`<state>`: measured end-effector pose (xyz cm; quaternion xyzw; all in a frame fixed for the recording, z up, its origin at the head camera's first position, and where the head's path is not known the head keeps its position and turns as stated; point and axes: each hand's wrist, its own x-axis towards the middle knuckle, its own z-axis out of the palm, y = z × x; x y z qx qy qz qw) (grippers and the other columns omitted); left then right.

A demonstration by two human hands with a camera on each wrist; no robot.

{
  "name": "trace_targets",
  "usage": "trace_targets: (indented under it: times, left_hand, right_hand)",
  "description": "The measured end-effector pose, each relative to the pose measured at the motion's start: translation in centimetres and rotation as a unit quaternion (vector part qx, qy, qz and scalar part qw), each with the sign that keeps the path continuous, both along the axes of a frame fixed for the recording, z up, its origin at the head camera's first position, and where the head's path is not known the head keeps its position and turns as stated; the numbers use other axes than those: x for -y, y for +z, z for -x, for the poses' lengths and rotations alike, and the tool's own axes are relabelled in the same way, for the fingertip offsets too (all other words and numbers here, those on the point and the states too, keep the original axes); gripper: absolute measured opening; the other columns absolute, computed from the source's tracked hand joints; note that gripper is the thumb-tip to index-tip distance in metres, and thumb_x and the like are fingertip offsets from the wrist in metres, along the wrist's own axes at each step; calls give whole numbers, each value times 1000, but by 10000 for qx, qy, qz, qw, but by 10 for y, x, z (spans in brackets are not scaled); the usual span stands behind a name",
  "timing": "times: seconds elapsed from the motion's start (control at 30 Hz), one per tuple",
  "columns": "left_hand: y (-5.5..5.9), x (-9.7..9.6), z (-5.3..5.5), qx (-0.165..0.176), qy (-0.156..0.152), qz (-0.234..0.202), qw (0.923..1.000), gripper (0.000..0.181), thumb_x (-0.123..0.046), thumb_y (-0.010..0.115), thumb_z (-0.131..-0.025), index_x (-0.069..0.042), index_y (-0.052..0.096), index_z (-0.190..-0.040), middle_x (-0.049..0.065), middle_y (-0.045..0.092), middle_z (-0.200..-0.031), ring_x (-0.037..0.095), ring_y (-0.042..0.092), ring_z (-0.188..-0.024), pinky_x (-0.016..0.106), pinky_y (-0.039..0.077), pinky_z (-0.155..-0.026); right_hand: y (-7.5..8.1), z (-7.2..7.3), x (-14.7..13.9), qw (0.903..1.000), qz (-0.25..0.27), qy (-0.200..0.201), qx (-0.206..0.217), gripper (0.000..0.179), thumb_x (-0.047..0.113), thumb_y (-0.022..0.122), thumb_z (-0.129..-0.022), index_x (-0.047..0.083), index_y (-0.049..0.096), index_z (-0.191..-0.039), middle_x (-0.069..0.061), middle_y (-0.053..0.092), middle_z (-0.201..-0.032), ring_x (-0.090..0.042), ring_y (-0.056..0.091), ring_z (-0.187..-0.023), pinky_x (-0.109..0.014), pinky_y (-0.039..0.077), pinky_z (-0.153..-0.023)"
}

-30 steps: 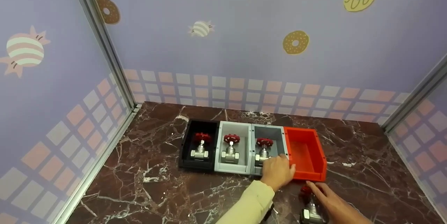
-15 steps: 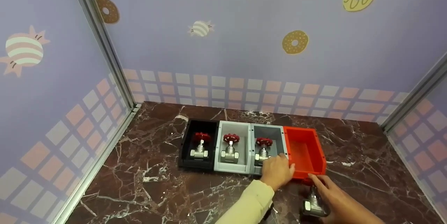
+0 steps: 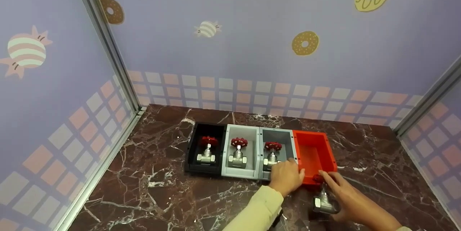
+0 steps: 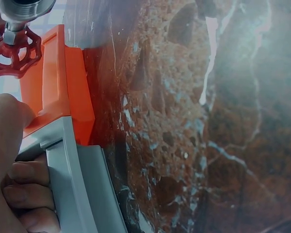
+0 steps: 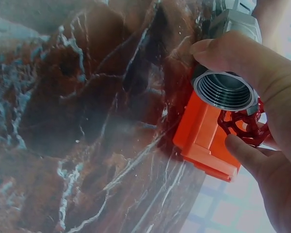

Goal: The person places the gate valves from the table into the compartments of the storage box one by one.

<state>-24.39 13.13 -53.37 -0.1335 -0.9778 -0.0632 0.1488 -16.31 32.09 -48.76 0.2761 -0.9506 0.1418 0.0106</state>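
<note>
In the head view my right hand [image 3: 345,193] grips a metal valve with a red handwheel [image 3: 324,202], tilted above the front edge of the red bin [image 3: 315,153]. The right wrist view shows the thumb across the valve body [image 5: 225,92], its threaded opening facing the camera, and fingers by the red handwheel [image 5: 245,127]. My left hand [image 3: 286,177] holds the front of the grey bin [image 3: 288,137]; in the left wrist view its fingers [image 4: 31,194] curl over that bin's wall. Another valve [image 3: 272,157] stands in the grey bin, partly hidden by this hand.
Left of the grey bin, a white bin [image 3: 252,134] and a black bin [image 3: 191,152] adjoin in the same row, each with one valve inside. The brown marble tabletop [image 3: 162,195] ends at patterned walls behind and on both sides.
My right hand has raised the valve and brought it away from me, its handwheel now at the red bin's front edge. The left hand stays on the grey bin.
</note>
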Motion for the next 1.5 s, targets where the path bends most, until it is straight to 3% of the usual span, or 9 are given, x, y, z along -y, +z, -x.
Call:
trace_targets:
  times: [0.23,0.43,0.57,0.73,1.03,1.27,1.5]
  left_hand:
    - [0,0,1,117,34,37,9999,40,-56,54,-87,-17,65,-86,-3,68,-67,15,64,-57,31,42,-47]
    - [-1,-1,2,196,95,56,9997,40,-57,54,-87,-18,65,-88,-3,68,-68,16,65,-58,31,43,-48]
    - [-1,-1,1,63,105,107,9999,40,-57,55,-87,-19,65,-88,-3,69,-68,15,65,-58,31,43,-47]
    - [-1,-2,-1,-145,111,191,9996,40,-57,56,-86,-19,66,-88,-3,69,-67,15,64,-56,31,42,-45]
    - [-1,-2,0,197,169,220,9994,42,-59,53,-88,-19,66,-93,-4,70,-71,15,65,-59,31,42,-47]
    - [-2,-3,2,150,164,244,9995,42,-59,53,-88,-19,65,-91,-4,69,-69,14,64,-58,31,42,-46]
    - [-3,-2,2,161,143,240,9995,41,-58,53,-88,-19,66,-90,-4,68,-67,15,63,-57,30,41,-46]
  right_hand:
    - [-1,7,0,9996,-31,14,-284,125,13,90,-43,9,28,-151,-17,45,-128,-22,54,-99,-34,53,-69]
    - [2,12,0,9999,-69,-27,-77,123,13,90,-45,9,28,-151,-18,44,-130,-22,54,-99,-34,52,-70]
    - [3,14,-1,10000,-39,-31,-26,122,11,89,-45,8,28,-151,-18,43,-131,-20,53,-95,-31,51,-68]
    - [4,17,-1,9999,-87,-73,-17,122,12,91,-45,7,29,-150,-19,44,-131,-23,53,-99,-37,53,-73]
    - [8,28,-2,9999,-149,-18,53,121,11,90,-47,7,28,-151,-18,43,-132,-15,52,-88,-29,53,-69]
    - [9,36,-3,9998,-166,34,-107,119,13,89,-46,4,30,-149,-17,44,-132,-17,52,-90,-32,52,-71]
    - [13,41,-1,9984,-175,-294,444,119,7,88,-49,12,27,-152,-15,41,-136,-20,52,-96,-34,51,-72]
